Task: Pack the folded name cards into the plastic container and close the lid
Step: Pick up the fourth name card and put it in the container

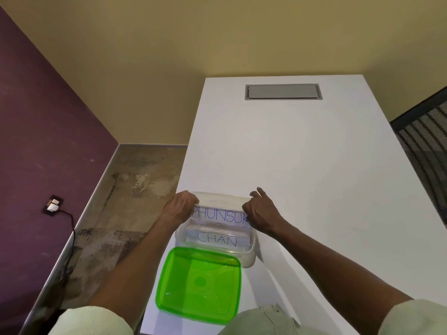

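A clear plastic container [250, 252] stands on the white table near its left edge. Inside it lies a folded name card reading CHAN [217, 238]. A second card reading PHUNSUK [219, 216] is held over the container's far half. My left hand [180, 206] pinches its left end and my right hand [260, 211] pinches its right end, index finger raised. The green translucent lid [199, 285] lies on the table just in front of the container, its far edge overlapping the container's near rim.
The white table [302, 153] stretches away, with a grey cable hatch [281, 92] at its far end. A dark mesh chair back [425, 131] stands at the right. The floor drops off left of the table, with a wall socket and cable [53, 205].
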Available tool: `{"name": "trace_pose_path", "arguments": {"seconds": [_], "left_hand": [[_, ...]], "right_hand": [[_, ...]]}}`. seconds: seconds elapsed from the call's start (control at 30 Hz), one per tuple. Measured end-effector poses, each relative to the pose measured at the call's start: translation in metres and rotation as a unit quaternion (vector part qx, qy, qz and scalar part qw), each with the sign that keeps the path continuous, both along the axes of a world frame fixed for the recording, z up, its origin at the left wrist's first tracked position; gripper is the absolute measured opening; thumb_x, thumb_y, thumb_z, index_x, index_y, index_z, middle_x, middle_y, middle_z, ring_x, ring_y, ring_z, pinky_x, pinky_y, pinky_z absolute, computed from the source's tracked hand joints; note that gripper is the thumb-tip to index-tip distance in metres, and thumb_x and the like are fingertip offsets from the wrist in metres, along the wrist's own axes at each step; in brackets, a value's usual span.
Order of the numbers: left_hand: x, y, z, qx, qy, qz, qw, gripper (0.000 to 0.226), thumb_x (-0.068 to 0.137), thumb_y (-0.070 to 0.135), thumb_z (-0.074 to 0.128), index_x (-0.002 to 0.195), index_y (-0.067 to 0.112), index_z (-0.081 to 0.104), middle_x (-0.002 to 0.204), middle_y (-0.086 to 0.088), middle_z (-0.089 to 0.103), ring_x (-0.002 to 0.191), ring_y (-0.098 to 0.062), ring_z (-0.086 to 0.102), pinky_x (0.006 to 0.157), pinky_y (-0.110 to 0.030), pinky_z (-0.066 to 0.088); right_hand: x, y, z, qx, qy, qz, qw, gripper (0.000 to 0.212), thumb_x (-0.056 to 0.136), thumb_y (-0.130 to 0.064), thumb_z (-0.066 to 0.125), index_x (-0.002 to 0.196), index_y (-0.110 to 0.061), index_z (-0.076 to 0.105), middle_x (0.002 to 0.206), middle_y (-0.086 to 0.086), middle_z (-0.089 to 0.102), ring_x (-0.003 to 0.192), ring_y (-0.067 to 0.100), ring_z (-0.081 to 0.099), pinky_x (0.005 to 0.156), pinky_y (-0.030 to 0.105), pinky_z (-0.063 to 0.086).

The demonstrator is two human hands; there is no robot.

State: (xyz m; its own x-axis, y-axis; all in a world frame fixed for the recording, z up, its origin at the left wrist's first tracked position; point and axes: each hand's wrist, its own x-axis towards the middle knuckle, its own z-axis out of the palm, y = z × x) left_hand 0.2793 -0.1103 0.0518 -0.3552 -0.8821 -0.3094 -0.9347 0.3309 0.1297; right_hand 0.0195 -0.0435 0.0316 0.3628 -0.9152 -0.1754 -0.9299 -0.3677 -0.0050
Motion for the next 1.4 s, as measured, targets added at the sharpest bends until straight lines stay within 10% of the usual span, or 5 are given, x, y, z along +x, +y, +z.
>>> {"name": "trace_pose_path", "arguments": {"seconds": [0.33,1.4], "left_hand": [[-0.016,0.002,-0.012,-0.03,-0.121,-0.075,0.989,0.022,0.086,-0.004,0.042,0.084,0.012,0.057,0.101,-0.016,0.064,0.095,-0.032,0.063,0.075,-0.037,0.047],[-0.024,0.007,-0.028,-0.056,-0.161,-0.1,0.98,0.027,0.093,-0.005,0.041,0.106,0.007,0.062,0.107,-0.012,0.064,0.1,-0.028,0.064,0.081,-0.036,0.051]], "right_hand": [[0.008,-0.002,-0.006,0.015,0.011,0.009,1.0,0.027,0.083,0.001,0.038,0.085,-0.006,0.064,0.088,0.019,0.07,0.129,0.037,0.046,0.122,0.05,0.002],[0.014,-0.004,-0.02,0.005,-0.001,-0.015,1.0,0.026,0.087,0.003,0.039,0.086,-0.002,0.065,0.078,0.019,0.068,0.117,0.039,0.051,0.115,0.065,0.005]]}}
